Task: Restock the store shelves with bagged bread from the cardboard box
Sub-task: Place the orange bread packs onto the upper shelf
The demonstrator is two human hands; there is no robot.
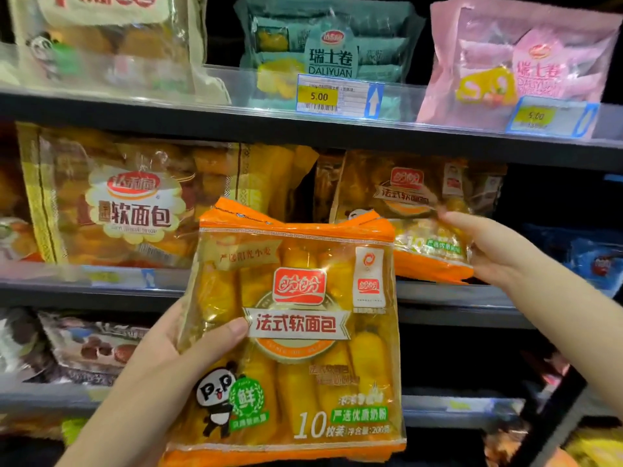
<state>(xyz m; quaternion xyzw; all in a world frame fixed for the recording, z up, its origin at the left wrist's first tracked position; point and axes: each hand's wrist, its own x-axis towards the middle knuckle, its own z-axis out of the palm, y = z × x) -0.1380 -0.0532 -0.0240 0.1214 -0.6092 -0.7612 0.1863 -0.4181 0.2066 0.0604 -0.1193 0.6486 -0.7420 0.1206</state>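
Front bread bag (296,332): orange, held upright out in front of the shelves, closest thing to the camera
Left grip (161,365): wrapped round that bag's left edge, thumb across the front
Right grip (499,251): pinching the right edge of a second bread bag (421,210)
Second bag spot: on the middle shelf (455,294), right of a yellow soft-bread bag (135,203)

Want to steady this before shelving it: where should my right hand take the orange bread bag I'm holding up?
I'd pinch the free right edge of the orange bag, coming from the right. It faces you upright, your left hand grips its left edge, and the flat seam spares the rolls. Your right hand must first release the shelved bag.
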